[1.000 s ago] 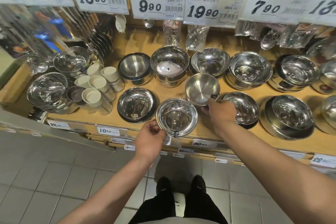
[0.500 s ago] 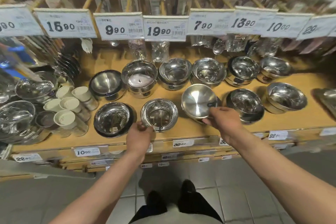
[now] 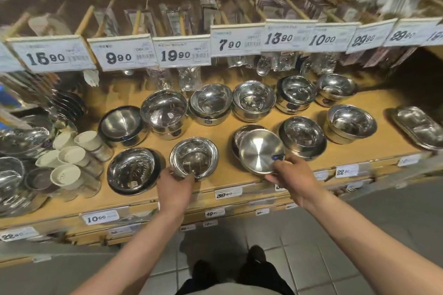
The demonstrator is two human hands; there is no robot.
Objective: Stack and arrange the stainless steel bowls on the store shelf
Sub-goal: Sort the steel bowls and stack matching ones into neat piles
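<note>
Several stainless steel bowls stand in two rows on the wooden shelf (image 3: 225,175). My right hand (image 3: 291,175) pinches the near rim of a matte steel bowl (image 3: 260,151), tilted toward me and resting against another bowl (image 3: 242,130) behind it. My left hand (image 3: 176,184) grips the near rim of a shiny bowl (image 3: 194,158) standing at the shelf's front. To its left sits a wide dark-rimmed bowl (image 3: 133,170). Right of the tilted bowl are two more stacks (image 3: 303,135) (image 3: 351,122).
White cups (image 3: 72,155) lie on their sides at the left, beside large steel basins (image 3: 21,141). A steel tray (image 3: 417,127) lies at the far right. Price tags (image 3: 182,51) hang above the back row. Packaged cutlery hangs overhead. Tiled floor lies below.
The view has swung up and right. My right hand has lowered the matte bowl toward the shelf, onto the bowl behind it. My left hand keeps its hold on the shiny bowl.
</note>
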